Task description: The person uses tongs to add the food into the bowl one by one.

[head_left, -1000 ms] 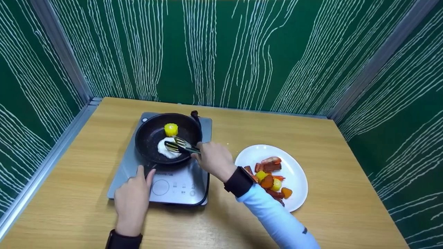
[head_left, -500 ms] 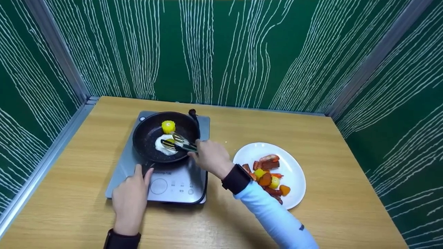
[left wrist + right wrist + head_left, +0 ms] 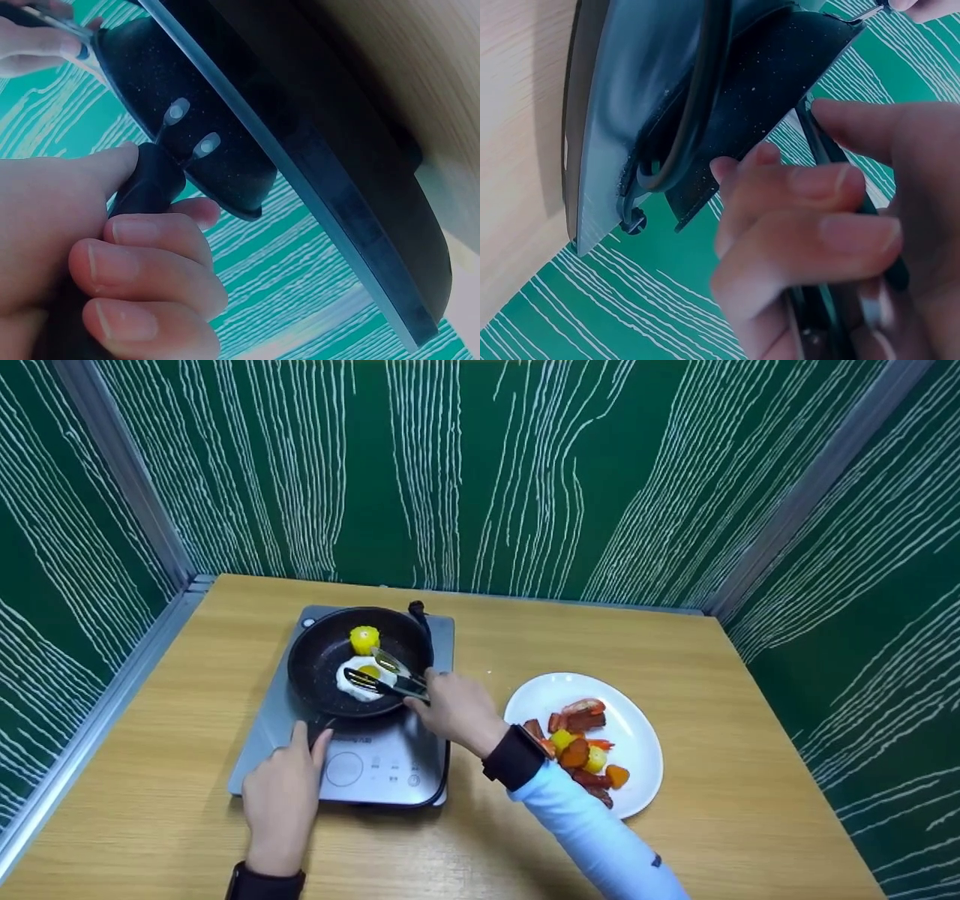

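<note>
My left hand [image 3: 283, 784] grips the black handle [image 3: 150, 180] of a dark frying pan [image 3: 319, 667], fingers curled round it in the left wrist view. The pan sits on an induction cooker [image 3: 382, 765]. Inside lie a fried egg [image 3: 356, 690] with a yellow yolk and, beyond it, a piece of corn [image 3: 364, 640]. Over the pan's right rim my right hand [image 3: 461, 706] holds kitchen tongs [image 3: 409, 684]. Their two slotted heads stand apart at the egg, one over the white and one at its far side. In the right wrist view the fingers curl round the tongs' arms [image 3: 829, 146].
Right of the cooker, a white oval plate [image 3: 637, 757] holds shrimp, sausage, corn and carrot pieces, partly behind the right forearm. A black cord [image 3: 705, 97] runs along the cooker's side. Green panels with white streaks [image 3: 495, 472] enclose the wooden table [image 3: 712, 810].
The tongs' heads have spread wider apart, and more of the egg's yolk shows. The left hand keeps its grip on the handle. The view has shifted slightly.
</note>
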The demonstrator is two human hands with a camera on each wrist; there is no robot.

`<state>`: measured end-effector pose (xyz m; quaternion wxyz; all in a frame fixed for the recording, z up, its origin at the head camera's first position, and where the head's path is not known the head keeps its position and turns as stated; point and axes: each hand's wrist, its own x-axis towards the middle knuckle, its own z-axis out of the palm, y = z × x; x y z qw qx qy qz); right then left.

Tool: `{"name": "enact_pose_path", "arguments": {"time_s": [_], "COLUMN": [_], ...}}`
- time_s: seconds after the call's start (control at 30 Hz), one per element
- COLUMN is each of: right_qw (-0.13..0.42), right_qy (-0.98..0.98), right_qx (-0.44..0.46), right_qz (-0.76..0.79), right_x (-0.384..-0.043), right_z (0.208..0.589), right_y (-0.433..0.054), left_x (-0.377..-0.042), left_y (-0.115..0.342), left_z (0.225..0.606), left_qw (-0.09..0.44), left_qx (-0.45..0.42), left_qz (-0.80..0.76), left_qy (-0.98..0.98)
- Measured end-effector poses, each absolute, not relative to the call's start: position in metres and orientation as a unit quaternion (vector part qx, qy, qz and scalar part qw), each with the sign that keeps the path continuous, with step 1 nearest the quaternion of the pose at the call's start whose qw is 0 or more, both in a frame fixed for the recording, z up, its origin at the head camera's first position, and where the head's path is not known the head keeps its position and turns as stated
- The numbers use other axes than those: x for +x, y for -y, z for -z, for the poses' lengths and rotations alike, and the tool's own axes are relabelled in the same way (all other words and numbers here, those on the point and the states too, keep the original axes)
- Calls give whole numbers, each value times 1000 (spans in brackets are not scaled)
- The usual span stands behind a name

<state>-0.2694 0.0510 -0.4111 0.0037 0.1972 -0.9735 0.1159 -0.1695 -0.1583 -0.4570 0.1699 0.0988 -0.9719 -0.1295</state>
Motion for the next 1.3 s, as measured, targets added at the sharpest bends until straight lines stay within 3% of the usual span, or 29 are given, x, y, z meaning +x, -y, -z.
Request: {"name": "enact_pose_path", "arguments": {"time_s": [1.0,1.3], "right_qw": [46,33], "right_qy": [971,966], "right_qx": [198,178], "right_qz": [-129,-183], "right_x": [-268,-254], "right_z": [424,420], "right_y": [-58,-80], "left_x": [-170,-169], "left_y": [160,159], "left_z": [457,455], "left_qw": [157,169], "left_qx": [99,95], "left_qz": [139,135], "left_qy": [973,972]}}
